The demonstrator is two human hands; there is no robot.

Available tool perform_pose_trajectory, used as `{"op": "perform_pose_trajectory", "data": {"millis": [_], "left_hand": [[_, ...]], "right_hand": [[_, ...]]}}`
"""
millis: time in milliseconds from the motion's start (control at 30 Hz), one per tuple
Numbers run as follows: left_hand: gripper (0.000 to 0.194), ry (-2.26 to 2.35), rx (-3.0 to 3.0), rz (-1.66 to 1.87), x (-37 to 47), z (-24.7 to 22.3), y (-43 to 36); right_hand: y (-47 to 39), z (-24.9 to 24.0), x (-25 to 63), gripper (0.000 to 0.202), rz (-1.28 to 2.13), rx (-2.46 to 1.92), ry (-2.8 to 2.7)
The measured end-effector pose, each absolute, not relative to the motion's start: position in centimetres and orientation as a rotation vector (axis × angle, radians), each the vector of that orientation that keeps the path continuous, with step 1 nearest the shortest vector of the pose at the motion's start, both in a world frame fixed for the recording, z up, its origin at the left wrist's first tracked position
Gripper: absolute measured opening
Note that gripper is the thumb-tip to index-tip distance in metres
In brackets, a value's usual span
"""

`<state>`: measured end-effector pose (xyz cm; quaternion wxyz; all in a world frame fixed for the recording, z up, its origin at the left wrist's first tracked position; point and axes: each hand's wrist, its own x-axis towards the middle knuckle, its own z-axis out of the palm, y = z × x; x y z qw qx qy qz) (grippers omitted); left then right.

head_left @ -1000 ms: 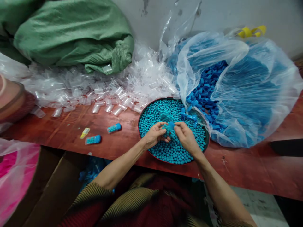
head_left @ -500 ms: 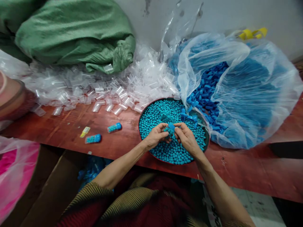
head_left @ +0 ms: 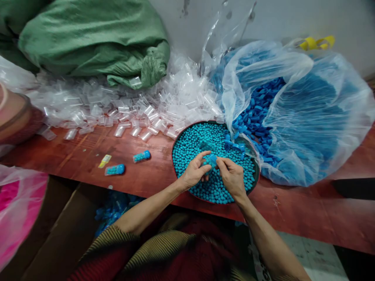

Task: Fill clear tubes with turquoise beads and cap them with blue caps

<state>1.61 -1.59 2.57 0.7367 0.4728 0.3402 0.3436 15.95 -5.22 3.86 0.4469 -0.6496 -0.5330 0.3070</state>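
Note:
Over a round tray [head_left: 257, 177] of turquoise beads [head_left: 211, 193], my left hand [head_left: 195, 170] holds a small clear bottle with turquoise beads and a blue cap [head_left: 212, 159] between thumb and fingers. My right hand [head_left: 233, 175] pinches at the cap side of that bottle, its fingertips against the blue cap. Several loose blue caps [head_left: 234, 146] lie on the beads at the tray's right part. Two capped bottles, one [head_left: 141, 156] nearer the tray and one [head_left: 115, 169] further left, lie on the red table.
Clear empty bottles [head_left: 152, 113] are heaped along the back below a green sack [head_left: 96, 39]. An open plastic bag [head_left: 316, 117] of blue caps stands right. A yellow-and-clear piece [head_left: 104, 161] lies left; a pink-filled bag [head_left: 20, 210] is at lower left.
My right hand's fingers have shifted slightly and curled more at the blue cap. My left fingers are a little straighter around the bottle. The view has moved slightly.

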Motion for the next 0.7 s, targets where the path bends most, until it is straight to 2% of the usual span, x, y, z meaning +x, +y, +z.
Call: {"op": "perform_pose_trajectory", "data": {"millis": [100, 333, 467, 600, 700], "left_hand": [[0.056, 0.764, 1.037, 0.752, 1.4, 2.8, -1.7], [0.037, 0.811, 0.989, 0.823, 2.0, 2.7, -2.2], [0.039, 0.851, 1.031, 0.755, 1.5, 2.6, -1.8], [0.046, 0.742, 1.094, 0.599, 0.2, 2.5, -1.1], [0.044, 0.725, 1.119, 0.552, -0.1, 2.5, -1.1]], "right_hand": [[-5.5, 4.1, 16.2, 0.025, 0.717, -1.58, -1.474], [-5.3, 4.3, 17.0, 0.023, 0.804, -1.473, -1.638], [-5.2, 4.4, 17.9, 0.024, 0.874, -1.411, -1.685], [-4.4, 4.9, 19.2, 0.029, 1.165, -1.367, -1.519], [-3.7, 4.9, 19.1, 0.045, 1.289, -1.343, -1.215]]}}
